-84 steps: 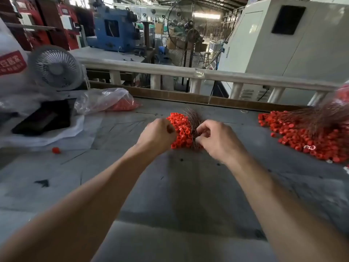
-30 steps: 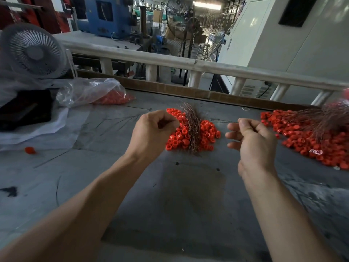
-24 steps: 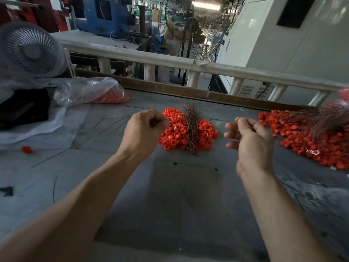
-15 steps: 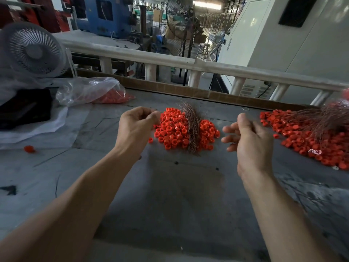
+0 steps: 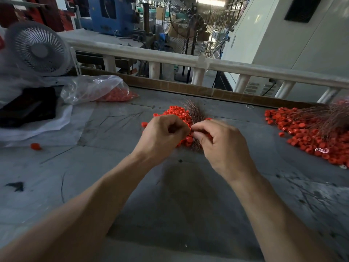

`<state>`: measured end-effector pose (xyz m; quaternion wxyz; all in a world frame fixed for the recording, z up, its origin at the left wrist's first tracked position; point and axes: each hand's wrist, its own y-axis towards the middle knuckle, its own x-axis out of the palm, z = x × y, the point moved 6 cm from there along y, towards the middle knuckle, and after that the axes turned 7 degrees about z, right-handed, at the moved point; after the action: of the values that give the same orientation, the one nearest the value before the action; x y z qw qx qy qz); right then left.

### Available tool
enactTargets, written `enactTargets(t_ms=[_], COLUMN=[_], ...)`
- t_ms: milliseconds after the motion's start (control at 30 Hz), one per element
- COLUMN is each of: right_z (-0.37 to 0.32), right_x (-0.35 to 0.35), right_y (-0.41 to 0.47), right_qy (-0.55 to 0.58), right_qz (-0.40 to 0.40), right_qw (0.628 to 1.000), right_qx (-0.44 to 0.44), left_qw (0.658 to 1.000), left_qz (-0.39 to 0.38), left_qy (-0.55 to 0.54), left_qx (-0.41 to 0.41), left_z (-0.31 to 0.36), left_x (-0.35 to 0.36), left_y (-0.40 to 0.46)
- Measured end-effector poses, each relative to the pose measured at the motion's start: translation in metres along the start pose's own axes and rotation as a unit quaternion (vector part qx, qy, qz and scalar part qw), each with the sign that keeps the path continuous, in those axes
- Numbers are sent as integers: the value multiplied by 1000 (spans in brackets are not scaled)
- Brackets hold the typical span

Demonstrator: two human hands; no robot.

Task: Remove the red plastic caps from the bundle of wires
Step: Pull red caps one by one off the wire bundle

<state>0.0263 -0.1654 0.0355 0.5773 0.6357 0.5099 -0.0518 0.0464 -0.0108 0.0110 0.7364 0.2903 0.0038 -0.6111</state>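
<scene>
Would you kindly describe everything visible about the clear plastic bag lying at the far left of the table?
The clear plastic bag is thin, crinkled and glossy, lying slumped on its side on the grey table, far left of the hands. Its right end holds a mass of small red caps; the rest looks slack and mostly empty. Its left end sits beside a white sheet, in front of a white fan. Neither hand touches it.

Workshop behind a grey worktable (image 5: 132, 186)
A white railing (image 5: 170, 57) runs across; beyond it stand a blue machine (image 5: 111, 15) and a pedestal fan (image 5: 188, 21).
</scene>
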Motion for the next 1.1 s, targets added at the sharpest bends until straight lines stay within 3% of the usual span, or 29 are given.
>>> enactTargets(t_ms=[167, 433, 933, 1100], right_z=[12, 50, 49, 44], right_x=[-6, 2, 8, 11], right_y=[0, -10, -13, -14], right_qy=[-20, 172, 139, 161], right_qz=[50, 55, 40, 30], right_qw=[997, 949, 958, 959], right_qx=[56, 260, 246, 232], left_qw=[997, 973, 957, 969], left_qz=[11, 18, -18, 28], left_qy=[72, 230, 284, 243], left_qx=[7, 17, 46, 27], left_z=[-11, -32, -25, -25], left_x=[-6, -16, -12, -16], left_y=[7, 12, 10, 11])
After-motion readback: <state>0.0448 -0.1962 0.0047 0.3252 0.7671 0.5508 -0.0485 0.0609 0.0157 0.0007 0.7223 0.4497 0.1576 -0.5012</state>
